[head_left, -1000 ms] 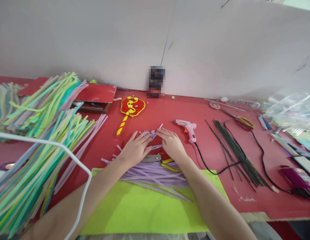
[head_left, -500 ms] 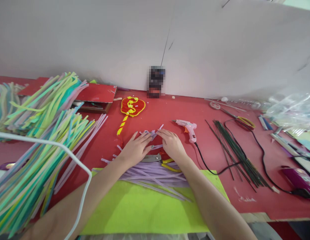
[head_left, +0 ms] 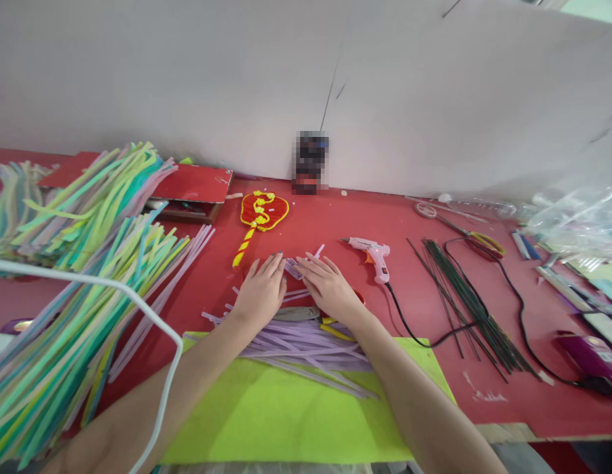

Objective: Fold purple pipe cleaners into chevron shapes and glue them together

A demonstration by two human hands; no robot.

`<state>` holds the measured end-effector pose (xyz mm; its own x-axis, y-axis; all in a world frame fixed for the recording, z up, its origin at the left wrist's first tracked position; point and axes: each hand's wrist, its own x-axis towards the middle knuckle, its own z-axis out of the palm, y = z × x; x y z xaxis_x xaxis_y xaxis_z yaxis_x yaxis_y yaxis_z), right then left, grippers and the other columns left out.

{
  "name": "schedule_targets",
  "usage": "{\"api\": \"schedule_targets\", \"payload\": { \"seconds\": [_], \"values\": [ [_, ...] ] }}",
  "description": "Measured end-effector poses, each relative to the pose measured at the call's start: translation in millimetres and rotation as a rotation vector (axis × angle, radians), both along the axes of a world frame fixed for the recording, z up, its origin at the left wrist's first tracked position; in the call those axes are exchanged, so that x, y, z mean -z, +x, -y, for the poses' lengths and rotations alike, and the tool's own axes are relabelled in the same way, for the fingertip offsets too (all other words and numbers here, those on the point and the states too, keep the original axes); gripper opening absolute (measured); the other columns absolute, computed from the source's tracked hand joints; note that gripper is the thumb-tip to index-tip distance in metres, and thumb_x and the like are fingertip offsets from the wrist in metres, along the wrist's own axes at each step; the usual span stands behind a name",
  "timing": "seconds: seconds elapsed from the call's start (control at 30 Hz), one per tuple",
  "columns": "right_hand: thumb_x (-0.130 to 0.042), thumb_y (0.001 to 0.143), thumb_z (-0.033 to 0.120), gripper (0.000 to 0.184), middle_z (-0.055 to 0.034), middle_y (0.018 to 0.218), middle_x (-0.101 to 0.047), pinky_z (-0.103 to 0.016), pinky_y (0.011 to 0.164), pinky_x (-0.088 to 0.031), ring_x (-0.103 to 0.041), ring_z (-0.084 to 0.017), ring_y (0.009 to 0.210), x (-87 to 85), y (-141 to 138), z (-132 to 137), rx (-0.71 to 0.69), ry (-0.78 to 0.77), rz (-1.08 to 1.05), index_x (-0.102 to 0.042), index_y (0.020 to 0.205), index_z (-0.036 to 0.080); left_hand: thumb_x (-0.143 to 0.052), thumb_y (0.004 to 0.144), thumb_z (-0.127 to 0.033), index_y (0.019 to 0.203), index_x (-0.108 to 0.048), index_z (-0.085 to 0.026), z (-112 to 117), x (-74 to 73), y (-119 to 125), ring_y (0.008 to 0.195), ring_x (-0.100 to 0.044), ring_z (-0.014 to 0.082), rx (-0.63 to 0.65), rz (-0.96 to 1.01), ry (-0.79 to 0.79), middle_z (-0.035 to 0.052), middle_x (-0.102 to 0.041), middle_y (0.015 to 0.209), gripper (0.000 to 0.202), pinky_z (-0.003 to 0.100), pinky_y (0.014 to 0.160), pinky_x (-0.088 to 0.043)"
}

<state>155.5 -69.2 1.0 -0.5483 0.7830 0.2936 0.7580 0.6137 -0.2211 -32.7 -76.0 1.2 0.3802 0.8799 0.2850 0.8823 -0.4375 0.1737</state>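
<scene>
Lilac short pieces (head_left: 292,268) heaped on the red table (head_left: 316,227), between left hand (head_left: 259,289) and right hand (head_left: 330,286). Grip loose on both sides: palms down, fingers stretched out, nothing visibly clenched. Done, judging by the heap: some stems trimmed to short lengths. Remaining at full length: many lilac stems (head_left: 296,345), bunched over the green mat (head_left: 286,415), with scissors (head_left: 296,314) lying unheld along their far edge. Farther off, apparently finished: a red-and-yellow fan (head_left: 274,217). Too small to count: the heaped pieces. Hidden: whatever lies beneath both palms, part of the scissors under the right wrist (head_left: 358,320), some stem ends behind the left forearm (head_left: 197,368). Unreadable: a dark, pixelated object (head_left: 310,161) by the wall (head_left: 187,85).
</scene>
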Motion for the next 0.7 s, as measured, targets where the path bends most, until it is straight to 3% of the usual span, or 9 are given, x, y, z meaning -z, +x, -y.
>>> {"api": "schedule_targets", "payload": {
  "seconds": [0.2,0.37,0.7],
  "values": [
    [-0.036,0.093,0.019,0.042,0.0008,0.138,-0.049,-0.045,0.11,-0.03,-0.034,-0.018,0.135,1.1,-0.2,-0.5,-0.046,0.017,0.01,-0.05,0.131,0.03,-0.034,0.09,-0.019,0.132,-0.048,-0.014,2.5,-1.3,-1.1,0.131,-0.041,0.0237,-0.01,-0.073,-0.069,0.0097,-0.044,0.142,0.045,0.052,0.11,-0.028],
    [-0.038,0.094,0.022,0.038,0.0013,0.136,-0.051,-0.046,0.11,-0.031,-0.037,-0.02,0.133,1.0,0.1,0.0,-0.057,0.043,0.029,-0.057,0.125,0.028,-0.031,0.091,-0.02,0.135,-0.044,-0.018,3.4,-2.9,-0.3,0.131,-0.041,0.0222,-0.036,-0.085,-0.138,0.0062,-0.043,0.143,0.046,0.053,0.108,-0.031],
    [-0.038,0.093,0.021,0.039,0.0001,0.135,-0.052,-0.048,0.111,-0.028,-0.038,-0.02,0.133,0.1,-2.3,1.9,-0.048,0.032,0.033,-0.055,0.127,0.028,-0.03,0.091,-0.02,0.133,-0.048,-0.016,0.9,0.6,-1.8,0.13,-0.043,0.0228,-0.014,-0.087,-0.119,0.0092,-0.044,0.142,0.045,0.051,0.11,-0.027]
  ]
}}
